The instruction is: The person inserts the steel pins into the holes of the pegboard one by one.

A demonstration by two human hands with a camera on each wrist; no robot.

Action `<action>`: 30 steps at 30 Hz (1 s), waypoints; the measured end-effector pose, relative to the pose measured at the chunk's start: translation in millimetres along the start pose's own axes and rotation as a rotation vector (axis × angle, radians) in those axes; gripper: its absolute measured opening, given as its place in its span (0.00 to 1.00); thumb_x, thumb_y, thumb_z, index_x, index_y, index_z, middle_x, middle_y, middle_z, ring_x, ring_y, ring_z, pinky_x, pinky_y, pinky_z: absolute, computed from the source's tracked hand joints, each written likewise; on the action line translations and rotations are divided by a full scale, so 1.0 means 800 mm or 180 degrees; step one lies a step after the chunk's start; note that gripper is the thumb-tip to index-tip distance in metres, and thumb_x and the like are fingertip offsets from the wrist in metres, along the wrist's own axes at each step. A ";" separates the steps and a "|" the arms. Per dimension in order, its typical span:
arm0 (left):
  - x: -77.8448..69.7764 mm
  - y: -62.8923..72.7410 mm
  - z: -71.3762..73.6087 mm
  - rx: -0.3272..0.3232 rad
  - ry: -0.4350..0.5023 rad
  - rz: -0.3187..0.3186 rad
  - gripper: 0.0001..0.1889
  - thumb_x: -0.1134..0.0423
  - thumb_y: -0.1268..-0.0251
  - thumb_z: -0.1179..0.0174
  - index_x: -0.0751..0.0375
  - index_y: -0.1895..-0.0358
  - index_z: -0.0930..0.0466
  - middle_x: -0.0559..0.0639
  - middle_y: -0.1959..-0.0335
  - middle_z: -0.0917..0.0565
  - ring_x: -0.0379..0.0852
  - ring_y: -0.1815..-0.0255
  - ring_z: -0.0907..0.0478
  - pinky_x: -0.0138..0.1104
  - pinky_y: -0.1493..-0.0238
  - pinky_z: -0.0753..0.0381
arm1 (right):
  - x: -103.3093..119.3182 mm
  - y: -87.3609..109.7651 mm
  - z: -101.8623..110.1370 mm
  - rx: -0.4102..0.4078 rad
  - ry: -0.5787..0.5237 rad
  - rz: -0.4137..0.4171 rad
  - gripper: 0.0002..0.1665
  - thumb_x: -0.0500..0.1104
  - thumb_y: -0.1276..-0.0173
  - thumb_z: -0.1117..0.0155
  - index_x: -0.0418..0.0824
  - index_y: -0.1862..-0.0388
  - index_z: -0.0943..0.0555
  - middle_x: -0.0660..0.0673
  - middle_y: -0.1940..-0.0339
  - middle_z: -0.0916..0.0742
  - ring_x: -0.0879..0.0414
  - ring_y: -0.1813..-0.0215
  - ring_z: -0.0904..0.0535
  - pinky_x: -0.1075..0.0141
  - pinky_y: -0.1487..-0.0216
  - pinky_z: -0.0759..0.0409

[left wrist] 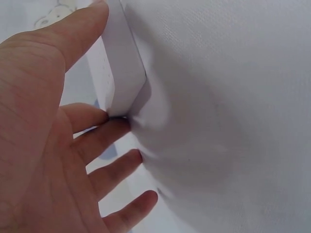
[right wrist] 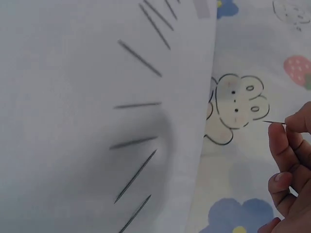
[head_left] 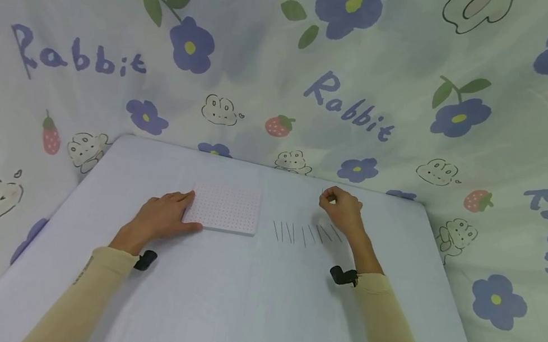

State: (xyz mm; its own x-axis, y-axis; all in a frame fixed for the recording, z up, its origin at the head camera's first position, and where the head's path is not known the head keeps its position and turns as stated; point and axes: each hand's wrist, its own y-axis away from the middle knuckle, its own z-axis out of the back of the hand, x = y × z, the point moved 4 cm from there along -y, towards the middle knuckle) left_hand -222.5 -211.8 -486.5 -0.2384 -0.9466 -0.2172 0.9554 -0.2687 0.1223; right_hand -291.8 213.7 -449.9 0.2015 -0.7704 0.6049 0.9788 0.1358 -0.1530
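Note:
A white pegboard (head_left: pixel 223 208) with a grid of small holes lies flat, left of the table's middle. My left hand (head_left: pixel 161 216) rests at its left end, fingers extended, the thumb along the front edge and other fingertips at the left side. In the left wrist view the thumb touches the board's side wall (left wrist: pixel 121 63). My right hand (head_left: pixel 347 210) is raised above the table to the right, pinching a thin dark needle-like pin (right wrist: pixel 273 122) between thumb and index finger. Several similar pins (right wrist: pixel 140 58) lie in a spaced row below that hand, right of the board.
The white-covered table (head_left: pixel 238 302) has its back edge close to a printed curtain (head_left: pixel 260 68) with flowers and rabbits. Black wrist cameras (head_left: pixel 343 275) sit on both wrists, over beige sleeves (head_left: pixel 390 325).

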 end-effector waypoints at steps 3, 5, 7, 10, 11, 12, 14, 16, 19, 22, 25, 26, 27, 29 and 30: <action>0.001 0.001 -0.001 -0.0012 0.0012 0.0005 0.52 0.32 0.38 0.38 0.69 0.23 0.42 0.68 0.27 0.33 0.70 0.28 0.37 0.66 0.36 0.34 | 0.021 -0.006 -0.006 -0.0062 -0.0088 0.0172 0.08 0.49 0.28 0.38 0.46 0.60 0.17 0.48 0.62 0.12 0.49 0.64 0.24 0.33 0.38 0.41; 0.001 0.000 -0.002 -0.0008 0.0018 0.0013 0.52 0.32 0.38 0.38 0.68 0.23 0.42 0.68 0.26 0.34 0.70 0.27 0.37 0.67 0.35 0.35 | 0.035 -0.009 -0.009 -0.0098 -0.0150 0.0296 0.06 0.48 0.29 0.37 0.47 0.61 0.18 0.49 0.63 0.12 0.50 0.67 0.27 0.37 0.42 0.38; 0.001 0.000 -0.003 -0.0013 0.0006 0.0010 0.53 0.32 0.39 0.38 0.68 0.23 0.42 0.68 0.26 0.34 0.69 0.27 0.37 0.67 0.35 0.35 | 0.047 -0.011 -0.012 -0.0111 -0.0210 0.0394 0.05 0.47 0.30 0.37 0.48 0.62 0.19 0.50 0.64 0.13 0.51 0.68 0.29 0.42 0.47 0.36; 0.002 0.001 -0.003 -0.0034 -0.0003 0.0007 0.53 0.31 0.39 0.38 0.69 0.23 0.42 0.68 0.26 0.34 0.69 0.27 0.37 0.67 0.36 0.34 | 0.062 -0.015 -0.017 -0.0115 -0.0283 0.0483 0.04 0.48 0.31 0.36 0.49 0.62 0.19 0.51 0.64 0.13 0.52 0.67 0.29 0.47 0.50 0.37; 0.002 0.001 -0.003 -0.0046 -0.0005 0.0003 0.53 0.31 0.39 0.38 0.69 0.23 0.42 0.68 0.26 0.33 0.69 0.27 0.36 0.67 0.36 0.34 | 0.066 -0.016 -0.019 -0.0108 -0.0300 0.0501 0.04 0.48 0.31 0.37 0.50 0.62 0.19 0.52 0.63 0.13 0.52 0.66 0.29 0.48 0.50 0.36; 0.002 0.002 -0.003 -0.0057 -0.0012 -0.0005 0.53 0.32 0.39 0.38 0.69 0.23 0.41 0.68 0.27 0.33 0.70 0.28 0.36 0.67 0.36 0.34 | 0.070 -0.017 -0.022 -0.0104 -0.0310 0.0517 0.04 0.48 0.30 0.37 0.50 0.62 0.19 0.52 0.63 0.13 0.52 0.65 0.29 0.48 0.48 0.37; 0.002 0.002 -0.002 -0.0069 -0.0014 -0.0007 0.52 0.32 0.39 0.38 0.69 0.23 0.41 0.69 0.27 0.33 0.70 0.28 0.36 0.66 0.37 0.33 | 0.078 -0.019 -0.026 -0.0093 -0.0346 0.0543 0.03 0.48 0.30 0.37 0.51 0.62 0.19 0.53 0.63 0.13 0.52 0.64 0.28 0.46 0.45 0.38; 0.002 0.003 -0.002 -0.0067 -0.0023 -0.0007 0.52 0.32 0.39 0.38 0.69 0.23 0.41 0.68 0.27 0.33 0.69 0.28 0.36 0.66 0.37 0.33 | 0.087 -0.021 -0.031 -0.0068 -0.0381 0.0579 0.03 0.49 0.30 0.37 0.52 0.62 0.19 0.54 0.63 0.13 0.52 0.63 0.27 0.44 0.43 0.38; 0.002 0.003 -0.002 -0.0057 -0.0033 -0.0008 0.52 0.33 0.38 0.38 0.70 0.23 0.41 0.68 0.27 0.33 0.69 0.28 0.36 0.66 0.37 0.33 | 0.098 -0.026 -0.041 -0.0033 -0.0414 0.0604 0.03 0.48 0.31 0.36 0.52 0.62 0.18 0.54 0.62 0.12 0.51 0.60 0.23 0.43 0.42 0.38; 0.003 0.002 -0.002 -0.0042 -0.0026 0.0005 0.52 0.32 0.38 0.38 0.69 0.23 0.42 0.68 0.26 0.33 0.69 0.27 0.37 0.67 0.36 0.34 | 0.108 -0.030 -0.053 0.0024 -0.0392 0.0628 0.02 0.48 0.31 0.36 0.52 0.62 0.18 0.55 0.61 0.12 0.50 0.58 0.21 0.44 0.41 0.37; 0.002 0.002 -0.002 -0.0038 -0.0010 0.0012 0.52 0.32 0.38 0.38 0.70 0.23 0.42 0.69 0.26 0.34 0.70 0.27 0.37 0.67 0.36 0.34 | 0.116 -0.034 -0.065 0.0086 -0.0344 0.0663 0.02 0.48 0.31 0.36 0.53 0.62 0.18 0.55 0.61 0.12 0.47 0.57 0.20 0.44 0.43 0.36; 0.003 0.002 -0.002 -0.0032 -0.0002 0.0019 0.52 0.32 0.38 0.38 0.69 0.23 0.42 0.69 0.26 0.34 0.70 0.27 0.37 0.68 0.36 0.35 | 0.119 -0.035 -0.068 0.0108 -0.0335 0.0675 0.02 0.48 0.31 0.36 0.53 0.63 0.18 0.55 0.61 0.12 0.46 0.56 0.19 0.44 0.43 0.36; 0.003 0.002 -0.002 -0.0025 0.0006 0.0026 0.53 0.32 0.39 0.38 0.69 0.23 0.42 0.68 0.26 0.34 0.70 0.27 0.37 0.68 0.36 0.35 | 0.121 -0.036 -0.072 0.0126 -0.0327 0.0686 0.02 0.48 0.31 0.36 0.53 0.63 0.19 0.55 0.61 0.12 0.45 0.54 0.18 0.44 0.43 0.35; 0.003 0.001 -0.003 -0.0012 0.0012 0.0036 0.53 0.32 0.38 0.38 0.69 0.23 0.42 0.69 0.26 0.34 0.70 0.27 0.38 0.68 0.35 0.36 | 0.126 -0.037 -0.077 0.0155 -0.0345 0.0710 0.02 0.48 0.31 0.36 0.52 0.63 0.19 0.55 0.61 0.12 0.43 0.52 0.18 0.43 0.44 0.35; 0.003 0.001 -0.003 -0.0004 0.0005 0.0037 0.53 0.32 0.38 0.38 0.69 0.23 0.42 0.69 0.26 0.34 0.70 0.27 0.38 0.68 0.35 0.36 | 0.128 -0.037 -0.079 0.0163 -0.0350 0.0723 0.02 0.48 0.31 0.36 0.52 0.64 0.19 0.54 0.62 0.12 0.42 0.52 0.17 0.43 0.44 0.35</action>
State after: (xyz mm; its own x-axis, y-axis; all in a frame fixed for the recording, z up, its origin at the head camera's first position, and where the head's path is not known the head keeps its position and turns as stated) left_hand -221.8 -214.1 -489.5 -0.2269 -0.9493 -0.2174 0.9584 -0.2574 0.1237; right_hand -302.5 91.4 -432.4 0.4162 -0.6445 0.6414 0.9080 0.3312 -0.2564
